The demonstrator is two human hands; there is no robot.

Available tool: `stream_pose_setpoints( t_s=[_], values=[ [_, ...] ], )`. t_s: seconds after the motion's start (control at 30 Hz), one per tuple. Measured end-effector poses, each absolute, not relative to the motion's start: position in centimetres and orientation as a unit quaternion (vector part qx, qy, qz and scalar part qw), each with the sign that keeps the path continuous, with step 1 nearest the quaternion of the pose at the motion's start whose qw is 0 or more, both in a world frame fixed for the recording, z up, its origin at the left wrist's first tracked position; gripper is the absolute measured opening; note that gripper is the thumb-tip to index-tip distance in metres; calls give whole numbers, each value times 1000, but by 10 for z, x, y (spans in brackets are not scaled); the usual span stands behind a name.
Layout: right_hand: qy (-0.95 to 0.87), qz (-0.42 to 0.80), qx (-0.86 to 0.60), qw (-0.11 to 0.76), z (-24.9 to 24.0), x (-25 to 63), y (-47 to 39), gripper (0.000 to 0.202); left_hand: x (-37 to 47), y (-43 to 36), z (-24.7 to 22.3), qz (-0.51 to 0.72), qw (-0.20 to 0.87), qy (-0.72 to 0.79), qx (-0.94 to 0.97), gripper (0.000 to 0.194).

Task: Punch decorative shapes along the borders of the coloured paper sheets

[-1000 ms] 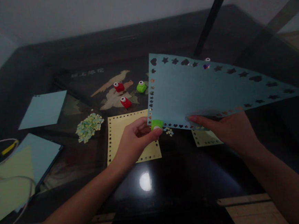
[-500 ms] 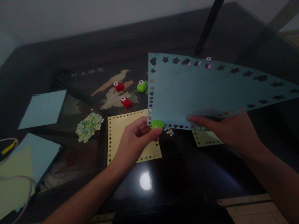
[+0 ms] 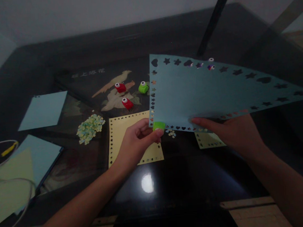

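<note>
The left hand [image 3: 138, 139] pinches a small lime-green plastic punch [image 3: 158, 126] at the near-left corner of a light-blue, hole-bordered paper sheet [image 3: 192, 92]. The right hand [image 3: 235, 131] grips its near edge, right of the punch.

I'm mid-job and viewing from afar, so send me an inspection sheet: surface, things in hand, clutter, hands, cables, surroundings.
Surface: dark, glossy table, with a bird picture and a bright round reflection.
Things in hand: blue sheet, shapes punched along its edges; held punch, green, at its lower left corner.
Clutter: two red punches, another green punch, confetti heap, yellow sheet partly behind the left hand.
Hands: left hand grips the held punch; right hand holds the blue sheet's lower edge.
Cables: pale cable over papers at left.
Surroundings: pale wall behind; no other person seen.
</note>
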State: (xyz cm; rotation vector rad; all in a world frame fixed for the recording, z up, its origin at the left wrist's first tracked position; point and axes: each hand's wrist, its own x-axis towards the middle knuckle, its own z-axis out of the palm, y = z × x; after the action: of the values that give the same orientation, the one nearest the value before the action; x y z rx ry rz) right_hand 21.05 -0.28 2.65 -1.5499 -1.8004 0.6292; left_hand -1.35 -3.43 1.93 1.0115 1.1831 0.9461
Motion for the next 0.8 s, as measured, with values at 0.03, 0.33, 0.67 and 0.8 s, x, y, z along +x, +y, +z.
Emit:
stream_pose_setpoints(
  t_s=[0.03,0.33,0.67,0.8],
  values=[
    [-691,242,-594,334,27,210,-3,9,-14,-34,19,410,613,513,440,18],
    [-693,240,-596,327,27,211,-2,10,-13,-35,20,400,600,523,454,18],
    [-698,235,-591,330,27,211,-2,11,-15,-35,19,405,605,510,458,17],
    [-695,236,-590,337,27,211,-2,10,-14,-35,19,405,606,510,456,17]
  ],
)
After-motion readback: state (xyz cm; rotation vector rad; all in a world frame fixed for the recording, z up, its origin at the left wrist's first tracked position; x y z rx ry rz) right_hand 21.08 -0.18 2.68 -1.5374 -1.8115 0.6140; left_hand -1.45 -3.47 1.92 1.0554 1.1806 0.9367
